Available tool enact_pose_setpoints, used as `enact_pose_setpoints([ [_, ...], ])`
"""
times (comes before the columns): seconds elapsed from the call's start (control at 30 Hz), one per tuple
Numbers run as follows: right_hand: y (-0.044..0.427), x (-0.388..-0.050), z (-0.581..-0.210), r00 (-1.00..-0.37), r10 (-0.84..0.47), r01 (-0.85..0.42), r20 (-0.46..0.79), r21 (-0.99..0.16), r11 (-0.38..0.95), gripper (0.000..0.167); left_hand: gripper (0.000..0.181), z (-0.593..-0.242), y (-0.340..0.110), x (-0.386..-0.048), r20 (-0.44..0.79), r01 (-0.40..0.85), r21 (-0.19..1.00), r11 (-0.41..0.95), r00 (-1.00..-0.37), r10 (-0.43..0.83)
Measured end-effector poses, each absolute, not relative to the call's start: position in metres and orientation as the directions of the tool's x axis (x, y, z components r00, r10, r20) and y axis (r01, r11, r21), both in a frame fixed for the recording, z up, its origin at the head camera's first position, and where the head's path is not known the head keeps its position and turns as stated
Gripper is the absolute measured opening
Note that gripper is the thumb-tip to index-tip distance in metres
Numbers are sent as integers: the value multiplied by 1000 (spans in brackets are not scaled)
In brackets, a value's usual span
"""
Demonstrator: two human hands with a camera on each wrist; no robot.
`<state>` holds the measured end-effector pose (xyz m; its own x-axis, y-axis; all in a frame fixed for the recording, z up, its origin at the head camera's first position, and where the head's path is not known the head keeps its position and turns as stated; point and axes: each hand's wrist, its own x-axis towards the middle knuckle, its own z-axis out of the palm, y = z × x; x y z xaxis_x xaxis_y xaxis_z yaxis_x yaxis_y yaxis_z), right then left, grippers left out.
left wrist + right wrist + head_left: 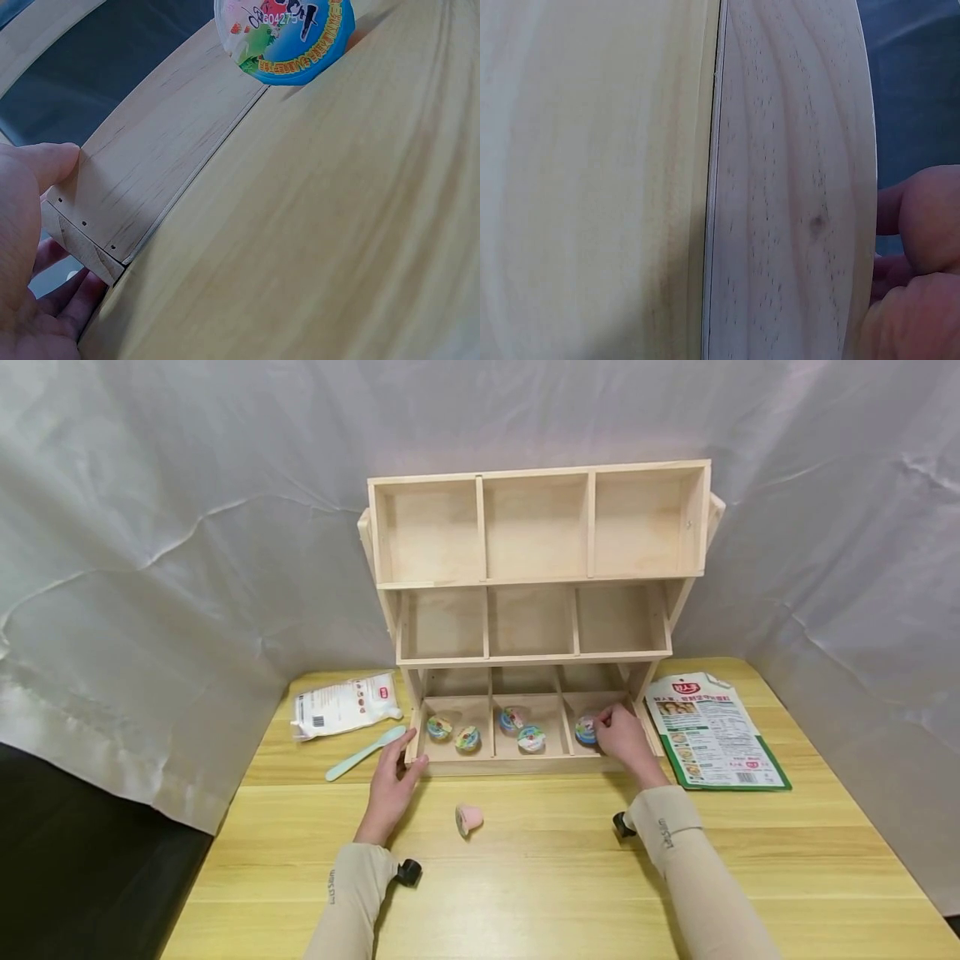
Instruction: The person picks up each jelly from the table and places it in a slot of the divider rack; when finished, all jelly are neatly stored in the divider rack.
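At the far left, a white packet (345,706) is lying on the tabletop (555,860), and a pale green spatula (365,754) is resting in front of it, pointing toward the rack (540,767). Your left hand (393,783) is gripping the rack's front left corner, thumb pressing over the front board and fingers curling round the end. Two yellow-lidded cups (467,739) are sitting in the bottom left compartment. A pink cup (471,817) is lying on its side in front of the rack, its lid facing left. Two more cups (532,738) are sitting in the bottom middle compartment. A blue cup (585,730) is resting in the bottom right one, where your right hand (628,743) is touching its right edge with bent fingers; you cannot tell whether they are pinching it. Farther right, a green-and-white pouch (716,731) is lying beside the rack.
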<state>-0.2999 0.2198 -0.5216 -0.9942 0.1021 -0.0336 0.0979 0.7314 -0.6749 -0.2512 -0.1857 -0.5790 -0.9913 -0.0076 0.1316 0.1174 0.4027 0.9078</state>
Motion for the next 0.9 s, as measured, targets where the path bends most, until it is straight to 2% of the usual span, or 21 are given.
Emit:
enact_pose_setpoints([
  [0.33, 220, -302, -524, -996, 80, 92, -49, -691, 717, 31, 57, -578, -184, -251, 136, 122, 907, 403, -991, -7],
  [0.63, 220, -304, -526, -998, 57, 16, 40, -664, 747, 31, 57, -578, -185, -251, 136, 121, 910, 397, -991, -9],
  [0.9, 218, -302, -524, -996, 59, 7, 61, -634, 774, 34, 57, -578, -185, -251, 138, 122, 908, 400, -990, -12],
])
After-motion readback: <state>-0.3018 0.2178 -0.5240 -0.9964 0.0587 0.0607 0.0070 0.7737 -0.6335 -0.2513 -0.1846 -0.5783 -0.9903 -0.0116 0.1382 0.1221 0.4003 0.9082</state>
